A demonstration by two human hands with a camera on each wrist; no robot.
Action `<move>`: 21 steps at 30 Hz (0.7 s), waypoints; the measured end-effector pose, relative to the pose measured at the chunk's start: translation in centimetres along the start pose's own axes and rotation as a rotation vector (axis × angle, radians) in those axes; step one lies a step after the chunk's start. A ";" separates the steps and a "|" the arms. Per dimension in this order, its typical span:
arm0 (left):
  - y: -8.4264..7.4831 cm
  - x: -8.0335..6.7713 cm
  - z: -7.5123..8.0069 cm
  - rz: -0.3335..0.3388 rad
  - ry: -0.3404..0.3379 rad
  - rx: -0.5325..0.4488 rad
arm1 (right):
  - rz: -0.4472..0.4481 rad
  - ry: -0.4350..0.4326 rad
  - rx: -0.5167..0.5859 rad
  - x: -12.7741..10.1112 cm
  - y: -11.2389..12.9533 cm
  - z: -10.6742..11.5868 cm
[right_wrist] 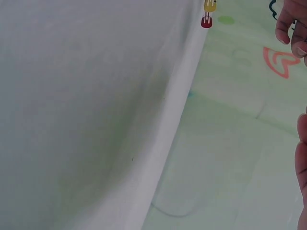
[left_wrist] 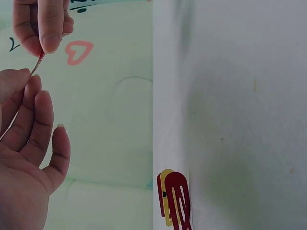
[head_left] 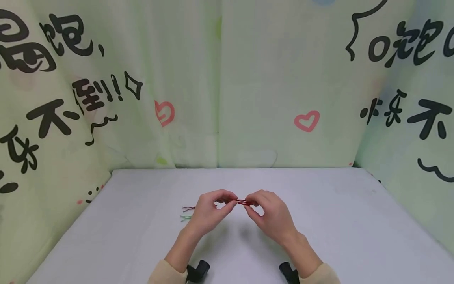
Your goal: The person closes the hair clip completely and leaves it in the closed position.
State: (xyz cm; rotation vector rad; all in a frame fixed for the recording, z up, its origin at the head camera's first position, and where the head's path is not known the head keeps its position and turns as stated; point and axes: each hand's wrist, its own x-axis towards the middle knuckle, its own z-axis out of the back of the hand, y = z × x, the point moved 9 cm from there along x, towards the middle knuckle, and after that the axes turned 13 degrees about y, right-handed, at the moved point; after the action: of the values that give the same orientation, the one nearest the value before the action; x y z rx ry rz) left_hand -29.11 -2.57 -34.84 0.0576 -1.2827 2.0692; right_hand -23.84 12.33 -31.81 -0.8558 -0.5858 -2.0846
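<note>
Both hands are raised above the table. A thin dark red piece with pale lines (head_left: 243, 202) spans the gap between them. My left hand (head_left: 211, 209) pinches its left end between thumb and fingertips, and my right hand (head_left: 272, 215) pinches its right end the same way. In the left wrist view the piece (left_wrist: 37, 63) shows edge-on as a narrow strip; the fingers hide its ends. Behind the left hand, partly covered, lie a dark red piece (head_left: 188, 208) and a green piece (head_left: 186, 216) with splayed thin ends.
Red slitted flat pieces with rounded ends (left_wrist: 177, 180) and a yellow one (left_wrist: 168, 220) lie on the white table (head_left: 142, 236). Patterned curtains (head_left: 248, 79) stand behind and at both sides. Black straps with mounts (head_left: 198, 271) sit at the wrists.
</note>
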 end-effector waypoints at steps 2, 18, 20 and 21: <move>-0.1 0.2 -0.1 -0.009 0.010 -0.003 | -0.005 -0.001 0.006 0.0 -0.2 0.2; 0.2 -0.4 2.6 0.031 -0.023 0.054 | -0.120 0.055 0.060 -0.7 -1.9 -0.2; 0.6 -0.5 3.4 0.060 -0.014 0.078 | -0.163 0.081 0.070 -1.0 -2.6 -0.3; 0.9 -0.6 3.9 0.081 -0.011 0.091 | -0.188 0.097 0.074 -1.2 -3.0 -0.3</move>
State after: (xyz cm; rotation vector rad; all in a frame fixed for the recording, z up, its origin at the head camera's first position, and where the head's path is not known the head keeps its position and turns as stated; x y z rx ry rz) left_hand -30.36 -6.30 -33.80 0.0592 -1.2146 2.1986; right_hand -25.81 14.46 -33.25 -0.6754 -0.7096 -2.2446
